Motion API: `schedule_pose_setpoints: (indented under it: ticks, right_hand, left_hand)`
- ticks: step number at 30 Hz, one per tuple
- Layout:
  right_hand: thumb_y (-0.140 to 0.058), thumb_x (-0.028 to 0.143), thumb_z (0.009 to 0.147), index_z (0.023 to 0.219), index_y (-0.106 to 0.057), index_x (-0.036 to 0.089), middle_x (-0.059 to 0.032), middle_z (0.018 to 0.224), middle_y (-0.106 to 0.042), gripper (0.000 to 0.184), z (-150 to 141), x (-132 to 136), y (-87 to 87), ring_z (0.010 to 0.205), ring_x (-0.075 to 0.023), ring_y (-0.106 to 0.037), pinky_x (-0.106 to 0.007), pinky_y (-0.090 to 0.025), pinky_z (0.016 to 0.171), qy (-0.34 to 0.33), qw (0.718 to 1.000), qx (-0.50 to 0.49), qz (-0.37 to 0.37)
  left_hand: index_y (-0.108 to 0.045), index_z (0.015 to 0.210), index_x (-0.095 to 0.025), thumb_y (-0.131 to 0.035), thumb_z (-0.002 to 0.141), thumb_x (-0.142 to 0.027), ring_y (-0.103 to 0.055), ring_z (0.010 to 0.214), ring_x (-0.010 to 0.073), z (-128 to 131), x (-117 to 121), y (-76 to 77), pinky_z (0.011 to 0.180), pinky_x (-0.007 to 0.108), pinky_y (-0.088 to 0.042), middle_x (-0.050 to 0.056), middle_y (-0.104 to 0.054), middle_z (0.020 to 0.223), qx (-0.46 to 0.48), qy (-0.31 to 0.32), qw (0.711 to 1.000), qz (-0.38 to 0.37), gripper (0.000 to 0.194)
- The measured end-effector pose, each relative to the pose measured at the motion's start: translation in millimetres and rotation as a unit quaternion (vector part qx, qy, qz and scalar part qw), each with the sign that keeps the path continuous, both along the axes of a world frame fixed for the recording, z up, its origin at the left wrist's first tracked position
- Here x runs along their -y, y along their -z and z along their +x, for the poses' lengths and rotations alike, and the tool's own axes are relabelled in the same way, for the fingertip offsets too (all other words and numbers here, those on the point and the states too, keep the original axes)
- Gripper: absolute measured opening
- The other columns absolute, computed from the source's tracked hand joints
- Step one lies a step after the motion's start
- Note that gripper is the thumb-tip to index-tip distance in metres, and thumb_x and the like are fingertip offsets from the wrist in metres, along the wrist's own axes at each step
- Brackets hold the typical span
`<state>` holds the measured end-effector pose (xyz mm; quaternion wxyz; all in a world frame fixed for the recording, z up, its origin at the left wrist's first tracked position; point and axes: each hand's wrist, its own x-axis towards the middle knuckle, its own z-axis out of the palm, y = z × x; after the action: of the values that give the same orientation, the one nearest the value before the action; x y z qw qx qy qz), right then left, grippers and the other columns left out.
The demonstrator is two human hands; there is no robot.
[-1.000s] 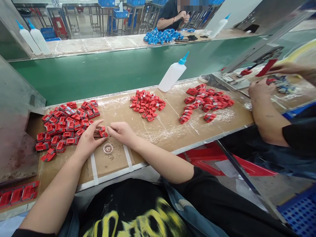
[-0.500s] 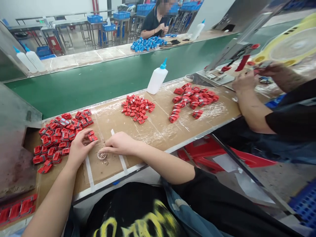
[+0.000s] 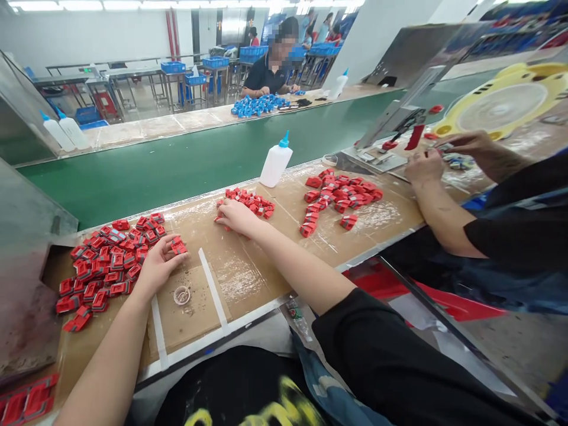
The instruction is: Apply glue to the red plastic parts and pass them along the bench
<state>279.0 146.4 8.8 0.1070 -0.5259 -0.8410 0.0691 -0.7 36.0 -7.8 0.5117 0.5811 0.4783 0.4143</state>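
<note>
Left hand [image 3: 158, 264] pinches red part [image 3: 178, 245]. Right hand [image 3: 238, 218] at small red pieces [image 3: 261, 206]; can't tell its grip. Apparent pick-up step; needs one piece singled out.

yellow print [image 3: 295, 399] on black shirt [image 3: 231, 378] — cut off, no readable text

Bright overhead tubes, tabletop glare, edges stretched, perhaps slightly blurred.
</note>
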Motion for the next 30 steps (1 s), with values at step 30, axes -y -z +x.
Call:
schedule_pose_setpoints:
  ticks: [30]
  right_hand:
    - [-0.043, 0.019, 0.106, 0.143, -0.058, 0.025, -0.0093, 0.136, -0.069, 0.041, -72.9, 79.9, 32.8, 0.133, -0.0192, -0.058, -0.044, -0.047, 0.113, -0.317, 0.885, -0.334, 0.069]
  left_hand:
    - [-0.069, 0.132, -0.015, -0.089, 0.071, -0.049, -0.069, 0.119, 0.0359, -7.8, 4.2, 6.2, 0.102, 0.050, -0.058, 0.016, -0.074, 0.126, 0.065, -0.020, 0.993, -0.094, 0.073]
